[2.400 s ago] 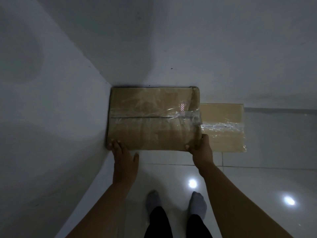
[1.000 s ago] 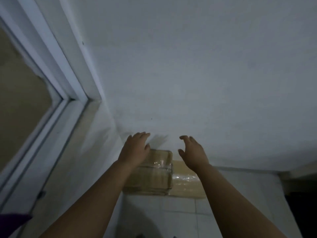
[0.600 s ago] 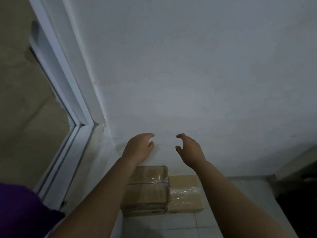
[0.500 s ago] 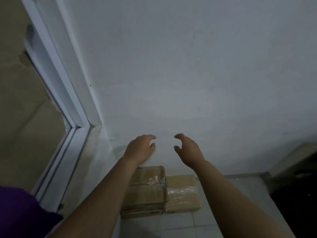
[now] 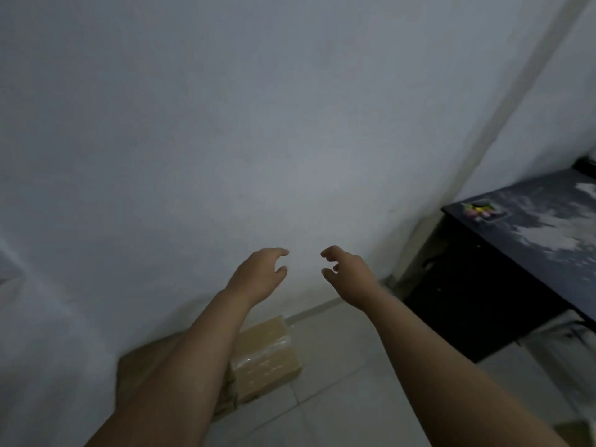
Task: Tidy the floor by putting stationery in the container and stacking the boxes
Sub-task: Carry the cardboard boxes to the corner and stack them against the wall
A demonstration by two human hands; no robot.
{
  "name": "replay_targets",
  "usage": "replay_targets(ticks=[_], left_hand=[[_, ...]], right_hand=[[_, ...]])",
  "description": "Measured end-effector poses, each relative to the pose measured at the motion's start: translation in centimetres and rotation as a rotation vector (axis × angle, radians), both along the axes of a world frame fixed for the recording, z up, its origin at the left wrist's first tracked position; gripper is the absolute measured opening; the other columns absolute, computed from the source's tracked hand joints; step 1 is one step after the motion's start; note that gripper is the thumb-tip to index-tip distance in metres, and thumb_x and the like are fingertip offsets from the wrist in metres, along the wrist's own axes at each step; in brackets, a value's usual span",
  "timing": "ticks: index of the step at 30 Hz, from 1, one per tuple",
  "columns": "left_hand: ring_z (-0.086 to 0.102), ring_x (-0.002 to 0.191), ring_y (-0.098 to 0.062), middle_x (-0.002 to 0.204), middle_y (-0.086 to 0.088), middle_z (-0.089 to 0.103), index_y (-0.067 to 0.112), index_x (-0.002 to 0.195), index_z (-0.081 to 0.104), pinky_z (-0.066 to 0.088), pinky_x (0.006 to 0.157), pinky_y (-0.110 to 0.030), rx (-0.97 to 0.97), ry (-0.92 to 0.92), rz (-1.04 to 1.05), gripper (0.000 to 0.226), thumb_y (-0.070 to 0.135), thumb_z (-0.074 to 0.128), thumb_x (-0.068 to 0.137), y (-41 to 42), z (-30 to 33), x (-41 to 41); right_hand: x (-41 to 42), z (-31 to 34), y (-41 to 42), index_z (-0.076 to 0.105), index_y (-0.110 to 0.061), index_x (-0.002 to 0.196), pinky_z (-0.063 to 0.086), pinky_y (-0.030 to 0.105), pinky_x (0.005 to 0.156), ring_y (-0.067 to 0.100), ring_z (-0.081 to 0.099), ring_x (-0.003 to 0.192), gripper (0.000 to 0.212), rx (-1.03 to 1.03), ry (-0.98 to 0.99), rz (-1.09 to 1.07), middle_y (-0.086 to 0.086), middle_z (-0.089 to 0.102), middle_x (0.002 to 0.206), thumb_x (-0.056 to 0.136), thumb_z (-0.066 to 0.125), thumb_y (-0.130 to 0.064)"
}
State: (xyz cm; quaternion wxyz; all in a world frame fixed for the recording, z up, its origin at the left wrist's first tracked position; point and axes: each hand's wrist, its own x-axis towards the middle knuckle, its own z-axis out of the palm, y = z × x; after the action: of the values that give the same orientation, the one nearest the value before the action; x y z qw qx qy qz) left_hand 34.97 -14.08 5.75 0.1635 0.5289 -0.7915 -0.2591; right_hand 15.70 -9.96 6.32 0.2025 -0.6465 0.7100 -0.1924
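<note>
Two brown cardboard boxes lie on the floor in the corner at the lower left. My left forearm hides most of the larger taped box (image 5: 135, 366). The lower, flatter box (image 5: 264, 356) sticks out to its right against the wall. My left hand (image 5: 258, 275) and my right hand (image 5: 348, 272) are both raised in front of the white wall, well above the boxes. Their fingers are loosely curled and apart, with nothing in them. No stationery or container is in view.
A dark table (image 5: 522, 240) with a patterned top stands at the right against the wall, with a small colourful item (image 5: 480, 211) on its near corner. Pale floor tiles (image 5: 338, 382) spread between the boxes and the table.
My hands let go of the top box and rose in front of the wall. The view has swung right: the window frame at the left is gone and the dark table has come in.
</note>
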Motion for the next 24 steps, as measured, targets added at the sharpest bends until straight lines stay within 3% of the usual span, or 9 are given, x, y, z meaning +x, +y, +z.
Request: replay_targets(ticks=[9,14,18,24], left_hand=[[0.043,0.132,-0.018,0.143,-0.001,0.047,0.019,0.137,0.046,0.036,0.108,-0.030,0.054,-0.042,-0.265,0.044,0.027,0.049,0.094,4.6,-1.8,-17.4],[0.045,0.130,-0.020,0.143,-0.005,0.047,0.017,0.137,0.046,0.035,0.105,-0.026,0.120,-0.100,-0.483,0.045,0.025,0.049,0.094,8.6,-3.8,-28.3],[0.042,0.132,-0.019,0.145,-0.005,0.044,0.019,0.140,0.042,0.032,0.107,-0.027,0.171,-0.152,-0.642,0.047,0.026,0.049,0.094,11.4,-5.3,-35.3],[0.049,0.125,-0.019,0.141,-0.003,0.048,0.023,0.141,0.039,0.040,0.101,-0.032,0.219,-0.227,-0.905,0.049,0.025,0.049,0.093,14.4,-7.2,-45.1]], right_hand=[[-14.6,-2.0,8.7,0.050,-0.020,0.126,0.049,0.032,0.090,0.019,0.058,0.105,0.034,0.081,-0.077,-0.264,0.005,0.057,0.124,0.093,0.055,-0.023],[-25.3,-3.9,15.9,0.053,-0.021,0.124,0.048,0.027,0.087,0.017,0.060,0.107,0.034,0.069,-0.147,-0.520,0.003,0.061,0.123,0.091,0.059,-0.023],[-30.5,-5.7,21.9,0.055,-0.019,0.122,0.049,0.031,0.084,0.018,0.060,0.099,0.032,0.099,-0.179,-0.745,0.004,0.062,0.117,0.090,0.059,-0.022],[-35.3,-7.9,29.0,0.057,-0.014,0.119,0.041,0.024,0.080,0.020,0.057,0.099,0.029,0.152,-0.236,-0.987,0.007,0.062,0.113,0.090,0.059,-0.021]])
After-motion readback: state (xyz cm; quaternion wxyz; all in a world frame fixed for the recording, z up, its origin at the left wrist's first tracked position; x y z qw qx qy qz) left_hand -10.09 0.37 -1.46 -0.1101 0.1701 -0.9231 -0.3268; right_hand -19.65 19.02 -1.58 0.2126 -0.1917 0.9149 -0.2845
